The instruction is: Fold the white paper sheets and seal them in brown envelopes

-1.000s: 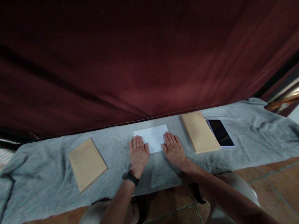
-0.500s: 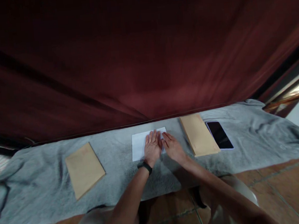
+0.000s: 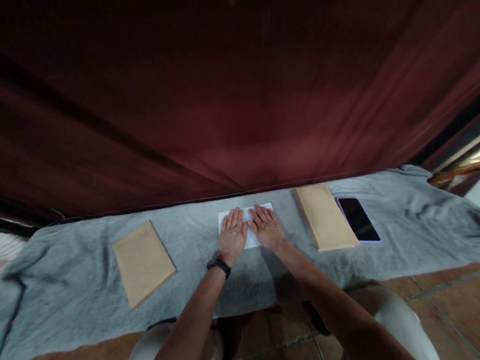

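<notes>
A white sheet of paper (image 3: 252,240) lies on the grey cloth in front of me, mostly covered by my hands. My left hand (image 3: 232,234) rests flat on its left part, fingers stretched out; a dark band circles that wrist. On the right part, my right hand (image 3: 266,228) also lies flat with fingers spread. The two thumbs nearly meet over the middle of the paper. Neither hand grips anything.
A stack of brown envelopes (image 3: 326,217) sits to the right, with a phone (image 3: 358,219) beside it. Another brown envelope (image 3: 143,262) lies at the left. Grey cloth (image 3: 80,272) covers the surface, and a dark red curtain (image 3: 233,102) hangs behind.
My left hand has slid to the left side of the paper, away from the right hand. The right hand now lies flatter. The view has shifted slightly.
</notes>
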The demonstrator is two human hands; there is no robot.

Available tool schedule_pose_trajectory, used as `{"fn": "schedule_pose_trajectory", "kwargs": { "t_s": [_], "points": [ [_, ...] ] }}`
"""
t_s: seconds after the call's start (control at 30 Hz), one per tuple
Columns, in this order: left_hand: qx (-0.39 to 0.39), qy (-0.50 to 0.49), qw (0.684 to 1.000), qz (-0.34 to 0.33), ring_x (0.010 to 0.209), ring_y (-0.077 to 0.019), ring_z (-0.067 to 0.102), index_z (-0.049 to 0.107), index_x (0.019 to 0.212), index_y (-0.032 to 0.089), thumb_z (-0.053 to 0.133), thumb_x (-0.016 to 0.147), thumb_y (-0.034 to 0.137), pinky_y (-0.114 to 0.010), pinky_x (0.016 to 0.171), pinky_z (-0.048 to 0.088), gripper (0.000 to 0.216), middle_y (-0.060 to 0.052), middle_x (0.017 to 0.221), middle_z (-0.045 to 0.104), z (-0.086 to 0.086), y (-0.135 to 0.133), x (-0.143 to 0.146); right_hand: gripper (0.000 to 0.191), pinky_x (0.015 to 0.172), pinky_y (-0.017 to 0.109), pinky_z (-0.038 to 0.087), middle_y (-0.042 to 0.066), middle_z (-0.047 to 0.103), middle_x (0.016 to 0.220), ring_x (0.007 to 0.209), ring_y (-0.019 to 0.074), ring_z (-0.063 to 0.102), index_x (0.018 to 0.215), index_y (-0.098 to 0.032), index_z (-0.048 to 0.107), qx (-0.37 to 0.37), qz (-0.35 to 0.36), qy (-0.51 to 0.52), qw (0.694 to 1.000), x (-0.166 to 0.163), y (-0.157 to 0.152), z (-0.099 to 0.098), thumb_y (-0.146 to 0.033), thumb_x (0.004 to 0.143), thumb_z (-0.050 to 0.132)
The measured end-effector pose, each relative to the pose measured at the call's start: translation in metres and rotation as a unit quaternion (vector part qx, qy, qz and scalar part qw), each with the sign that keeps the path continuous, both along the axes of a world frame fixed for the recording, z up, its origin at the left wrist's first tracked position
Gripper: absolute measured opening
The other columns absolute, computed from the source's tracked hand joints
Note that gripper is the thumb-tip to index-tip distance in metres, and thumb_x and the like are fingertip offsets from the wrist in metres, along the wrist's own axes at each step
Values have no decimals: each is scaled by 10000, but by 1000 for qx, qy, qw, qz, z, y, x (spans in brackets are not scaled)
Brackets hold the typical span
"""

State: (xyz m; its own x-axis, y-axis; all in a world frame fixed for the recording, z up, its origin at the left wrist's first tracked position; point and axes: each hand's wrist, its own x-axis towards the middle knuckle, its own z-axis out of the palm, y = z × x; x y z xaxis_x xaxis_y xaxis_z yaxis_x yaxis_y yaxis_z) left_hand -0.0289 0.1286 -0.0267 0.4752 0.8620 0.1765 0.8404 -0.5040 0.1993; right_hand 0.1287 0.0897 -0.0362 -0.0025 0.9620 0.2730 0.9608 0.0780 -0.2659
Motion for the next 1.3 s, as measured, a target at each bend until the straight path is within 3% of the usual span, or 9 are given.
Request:
{"fn": "schedule_pose_trajectory", "kwargs": {
  "t_s": [0.3, 0.43, 0.57, 0.77, 0.9, 1.0, 1.13, 1.3],
  "points": [
    [15, -6, 995, 97, 1539, -288, 292, 383, 1561, 82, 320, 1030, 386, -480, 1261, 213, 615, -167, 1612, 399, 2, -10, -47, 564, 1223, 508, 255, 152, 385, 1619, 1472, 308, 404, 1548, -138, 432, -11, -45, -35, 998, 28, -12, -1, -430, 1070, 364],
    [19, -23, 993, 115, 1514, -314, 338, 414, 1529, 45, 354, 1017, 387, -485, 1253, 233, 619, -205, 1590, 424, 2, -11, -54, 569, 1215, 543, 245, 156, 371, 1627, 1473, 329, 391, 1553, -142, 424, -18, -47, -39, 998, 36, -16, 1, -430, 1064, 375],
    [-16, -68, 989, 133, 1442, -294, 445, 448, 1489, 19, 418, 981, 328, -414, 1216, 327, 595, -228, 1515, 508, 11, 5, -50, 570, 1214, 541, 239, 159, 359, 1633, 1475, 329, 385, 1556, -139, 417, -23, -54, -40, 997, 38, -17, 2, -426, 1065, 373],
    [-73, -55, 995, 31, 1370, -263, 494, 580, 1362, 113, 503, 929, 242, -395, 1198, 336, 458, -173, 1422, 580, 31, 37, -26, 573, 1215, 540, 252, 153, 356, 1633, 1482, 319, 384, 1560, -147, 410, -34, -60, -41, 997, 37, -16, 2, -434, 1065, 371],
    [-96, -58, 994, 10, 1268, -301, 548, 688, 1177, 149, 625, 856, 284, -442, 1154, 364, 354, -162, 1288, 636, 42, 55, -22, 568, 1226, 526, 241, 144, 353, 1636, 1489, 309, 377, 1554, -152, 421, -39, -58, -39, 997, 38, -17, 3, -437, 1067, 365],
    [-123, -74, 990, 1, 1144, -301, 594, 724, 991, 182, 721, 774, 341, -439, 1080, 420, 269, -123, 1128, 680, 51, 69, -24, 548, 1227, 525, 240, 143, 367, 1630, 1492, 299, 374, 1548, -156, 433, -35, -49, -34, 998, 40, -18, 3, -412, 1069, 352],
    [-171, -118, 978, -10, 913, -239, 637, 693, 808, 186, 758, 714, 347, -340, 874, 510, 198, -59, 869, 677, 64, 78, -26, 518, 1229, 535, 242, 138, 386, 1620, 1491, 288, 380, 1532, -175, 460, -31, -42, -29, 998, 44, -17, 4, -380, 1066, 367],
    [-213, -184, 960, 16, 600, -160, 575, 645, 740, 177, 706, 738, 338, -258, 576, 453, 172, 11, 625, 593, 82, 60, -43, 481, 1222, 476, 315, 120, 440, 1595, 1462, 263, 435, 1503, -186, 507, -55, 1, 12, 998, 63, -21, 7, -324, 1048, 432]
  ]
}}
